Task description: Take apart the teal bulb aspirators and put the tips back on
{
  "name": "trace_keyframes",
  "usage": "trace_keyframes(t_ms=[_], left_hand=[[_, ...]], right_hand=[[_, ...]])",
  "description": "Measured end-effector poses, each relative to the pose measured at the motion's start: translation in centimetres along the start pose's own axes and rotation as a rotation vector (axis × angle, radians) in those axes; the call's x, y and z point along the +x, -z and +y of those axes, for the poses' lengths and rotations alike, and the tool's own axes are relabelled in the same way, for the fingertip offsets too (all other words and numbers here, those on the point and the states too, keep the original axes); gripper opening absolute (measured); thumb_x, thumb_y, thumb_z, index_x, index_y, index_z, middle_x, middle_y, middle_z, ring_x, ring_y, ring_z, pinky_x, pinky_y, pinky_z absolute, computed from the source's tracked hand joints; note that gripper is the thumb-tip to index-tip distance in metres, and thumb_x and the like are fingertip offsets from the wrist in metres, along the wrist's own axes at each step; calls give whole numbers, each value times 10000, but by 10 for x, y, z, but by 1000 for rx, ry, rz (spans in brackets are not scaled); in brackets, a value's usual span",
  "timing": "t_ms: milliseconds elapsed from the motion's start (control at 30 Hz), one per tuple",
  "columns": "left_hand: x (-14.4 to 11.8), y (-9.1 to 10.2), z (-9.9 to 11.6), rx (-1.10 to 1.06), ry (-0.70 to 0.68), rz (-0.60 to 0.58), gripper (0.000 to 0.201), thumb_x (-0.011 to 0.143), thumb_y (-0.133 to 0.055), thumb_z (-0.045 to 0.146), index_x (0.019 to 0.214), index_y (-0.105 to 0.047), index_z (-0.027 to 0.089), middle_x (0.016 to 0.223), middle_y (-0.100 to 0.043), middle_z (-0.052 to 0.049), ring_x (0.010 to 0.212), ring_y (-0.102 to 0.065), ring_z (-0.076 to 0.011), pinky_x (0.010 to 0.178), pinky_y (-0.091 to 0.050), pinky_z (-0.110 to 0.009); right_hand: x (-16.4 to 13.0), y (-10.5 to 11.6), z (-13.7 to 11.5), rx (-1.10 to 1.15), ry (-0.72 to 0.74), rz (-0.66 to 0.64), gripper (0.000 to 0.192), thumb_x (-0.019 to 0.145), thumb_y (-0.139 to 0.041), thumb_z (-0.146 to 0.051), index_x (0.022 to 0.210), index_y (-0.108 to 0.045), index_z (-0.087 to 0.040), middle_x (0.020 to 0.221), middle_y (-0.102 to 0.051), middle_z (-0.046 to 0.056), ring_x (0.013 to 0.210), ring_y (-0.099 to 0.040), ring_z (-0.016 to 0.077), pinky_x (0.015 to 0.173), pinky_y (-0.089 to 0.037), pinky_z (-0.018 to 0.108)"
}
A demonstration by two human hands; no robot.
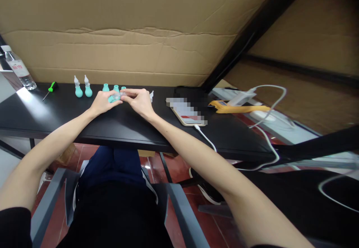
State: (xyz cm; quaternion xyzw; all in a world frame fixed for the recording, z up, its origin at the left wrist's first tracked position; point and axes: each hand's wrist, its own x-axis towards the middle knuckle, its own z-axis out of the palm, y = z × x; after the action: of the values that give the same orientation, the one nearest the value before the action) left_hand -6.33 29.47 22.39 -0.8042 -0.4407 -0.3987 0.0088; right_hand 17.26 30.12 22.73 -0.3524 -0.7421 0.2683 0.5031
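My left hand (102, 102) is closed around a teal rubber bulb (111, 99) of a nasal aspirator, held low above the black table. My right hand (142, 104) pinches a clear plastic nozzle (121, 96) at the bulb's mouth; fingers partly hide where the two meet. Just behind my hands stand three teal bulbs with open necks, among them a left one (106, 87) and a middle one (116, 87). Further left, two aspirators (79, 92) (88, 92) stand upright with clear nozzles fitted. A clear nozzle (152, 95) shows behind my right hand, partly covered.
A green-and-black screwdriver (51, 87) and a water bottle (21, 70) are at the table's left end. Right of my hands lies a phone (186, 114) with a white charging cable (206, 138). Beyond it is a yellow tool (238, 108). Cardboard (126, 53) walls the back.
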Motion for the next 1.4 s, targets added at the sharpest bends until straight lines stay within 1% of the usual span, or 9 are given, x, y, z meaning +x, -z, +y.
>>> trace_keyframes(t_ms=[133,267,467,600,833,1000,1133,1300,1400], left_hand=[[3,4,1,-1,-17,-4,393,1032,-899,568,1172,-908,201,1039,-926,-69,865,-818,-236,912,-607,-336],[8,11,-1,49,-14,-47,398,1058,-856,586,1184,-896,211,1054,-921,-62,880,-806,-238,933,-606,-348],[12,19,-14,234,-90,-230,334,1094,-851,513,1253,-895,222,1216,-932,-124,1100,-872,-321,1029,-603,-410],[11,19,-8,326,-221,-306,361,1138,-823,525,1283,-886,200,1328,-910,-196,1282,-846,-394,1154,-584,-516],[8,28,7,204,-344,-410,396,1188,-629,444,1434,-873,251,1517,-850,-187,1452,-775,-416,1275,-517,-626],[9,37,7,73,-315,-478,406,1128,-661,407,1460,-852,274,1596,-824,-172,1506,-746,-408,1306,-498,-605],[10,39,9,56,-286,-489,420,1112,-701,443,1472,-846,280,1626,-804,-162,1531,-731,-416,1333,-484,-613],[9,41,5,124,-153,-460,697,1102,-761,651,1699,-741,291,1826,-662,-191,1708,-594,-475,1448,-383,-690],[9,40,0,92,-96,-485,772,1162,-657,714,1797,-645,274,1820,-674,-209,1707,-604,-464,1450,-411,-700]], right_hand=[[9,12,-2,4,31,-94,253,998,-941,-209,1243,-996,-235,1186,-970,93,1196,-942,337,1182,-721,482],[19,21,-3,-49,63,-135,192,1125,-826,-307,1175,-1000,-243,1254,-966,79,1175,-923,323,1163,-700,465],[26,33,-2,-331,50,-81,216,1108,-786,-220,1184,-988,-209,1170,-963,95,1076,-894,315,1109,-658,440],[32,40,3,-478,-19,-10,219,1105,-764,-152,1160,-974,-185,1105,-949,123,1082,-910,347,1077,-659,465],[32,43,8,-582,-100,-37,172,1034,-848,-84,1022,-960,-214,1031,-935,125,1078,-920,360,997,-689,443],[30,41,7,-662,-140,-126,184,958,-914,-21,913,-929,-199,992,-928,126,1015,-902,332,941,-665,404],[30,42,1,-652,-103,-137,179,996,-859,-30,945,-925,-189,995,-924,123,1009,-885,316,953,-641,393],[29,42,-6,-535,-28,-168,144,1090,-806,-118,1063,-914,-210,1061,-932,112,1037,-876,313,978,-626,400],[26,38,-11,-582,-35,-209,142,1080,-818,-109,1045,-909,-212,1074,-931,134,1074,-880,346,974,-613,413]])
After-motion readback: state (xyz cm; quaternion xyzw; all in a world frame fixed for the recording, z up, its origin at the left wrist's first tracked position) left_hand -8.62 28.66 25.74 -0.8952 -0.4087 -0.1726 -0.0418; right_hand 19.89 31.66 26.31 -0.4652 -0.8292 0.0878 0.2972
